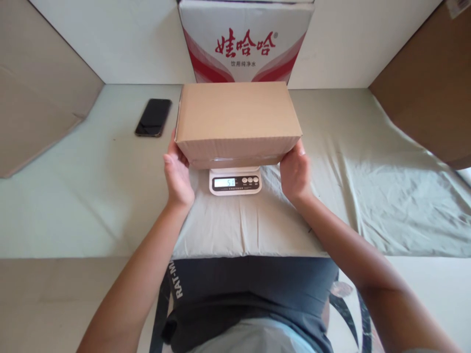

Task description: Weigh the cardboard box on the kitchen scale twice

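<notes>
A closed brown cardboard box (239, 113) is directly over a small white digital kitchen scale (235, 191), hiding its platform. The scale's lit display seems to read 51; whether the box's full weight rests on it I cannot tell. My left hand (177, 174) grips the box's lower left corner, thumb outside and the other fingers partly hidden beneath. At the lower right corner, my right hand (296, 171) holds the box the same way, its fingertips mostly out of sight. Clear tape runs along the box's lower front edge.
A black smartphone (153, 117) lies left of the box on the pale green cloth (91, 206). Behind stands a white and red printed carton (246, 41) against the white wall. Brown cardboard panels (40, 88) (430, 83) flank the table, whose front edge is near my lap.
</notes>
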Demonstrator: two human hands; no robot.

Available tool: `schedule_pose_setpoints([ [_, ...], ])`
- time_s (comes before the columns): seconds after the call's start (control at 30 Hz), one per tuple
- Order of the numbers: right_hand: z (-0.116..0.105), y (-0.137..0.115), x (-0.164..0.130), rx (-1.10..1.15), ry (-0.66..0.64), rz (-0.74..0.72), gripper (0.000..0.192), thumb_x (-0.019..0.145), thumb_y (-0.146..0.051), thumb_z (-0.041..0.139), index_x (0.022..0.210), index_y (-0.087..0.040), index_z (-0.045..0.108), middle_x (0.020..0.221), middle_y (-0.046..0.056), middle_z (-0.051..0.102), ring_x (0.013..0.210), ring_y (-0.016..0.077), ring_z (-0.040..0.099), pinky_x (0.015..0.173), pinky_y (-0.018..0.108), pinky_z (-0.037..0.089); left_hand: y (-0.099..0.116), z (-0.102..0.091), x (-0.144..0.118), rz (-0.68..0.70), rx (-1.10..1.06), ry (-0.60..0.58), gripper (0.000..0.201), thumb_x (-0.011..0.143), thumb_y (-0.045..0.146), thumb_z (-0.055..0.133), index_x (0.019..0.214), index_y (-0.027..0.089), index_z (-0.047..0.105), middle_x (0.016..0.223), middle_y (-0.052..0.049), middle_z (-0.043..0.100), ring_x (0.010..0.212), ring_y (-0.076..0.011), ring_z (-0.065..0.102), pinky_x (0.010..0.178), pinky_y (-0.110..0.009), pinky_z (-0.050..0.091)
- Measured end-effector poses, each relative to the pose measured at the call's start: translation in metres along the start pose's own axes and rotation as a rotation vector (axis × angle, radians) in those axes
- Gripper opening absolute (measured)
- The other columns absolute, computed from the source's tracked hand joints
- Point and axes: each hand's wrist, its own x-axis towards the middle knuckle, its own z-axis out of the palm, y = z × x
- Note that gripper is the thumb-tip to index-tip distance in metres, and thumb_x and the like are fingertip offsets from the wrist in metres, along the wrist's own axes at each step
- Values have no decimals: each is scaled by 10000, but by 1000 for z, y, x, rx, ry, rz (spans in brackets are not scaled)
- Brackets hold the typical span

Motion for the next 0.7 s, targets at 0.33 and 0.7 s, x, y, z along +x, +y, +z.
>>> schedule_pose_setpoints([
  [0.33, 2, 1, 2, 2, -18, 29, 678, 896, -835, 420, 1322, -372, 672, 1441, 8, 717, 1598, 314, 466, 1379, 495, 366, 9, 11, 1, 17, -162, -48, 645, 992, 786, 447, 1262, 279, 740, 1427, -96, 737, 1534, -319, 540, 1318, -482, 379],
  [0.7, 5, -1, -1, 17, -27, 46, 630, 891, -812, 483, 1306, -387, 692, 1461, -13, 721, 1622, 299, 445, 1427, 478, 281, 8, 17, 4, 23, -165, -67, 676, 953, 826, 463, 1285, 314, 753, 1438, -72, 736, 1625, -293, 422, 1338, -481, 381],
])
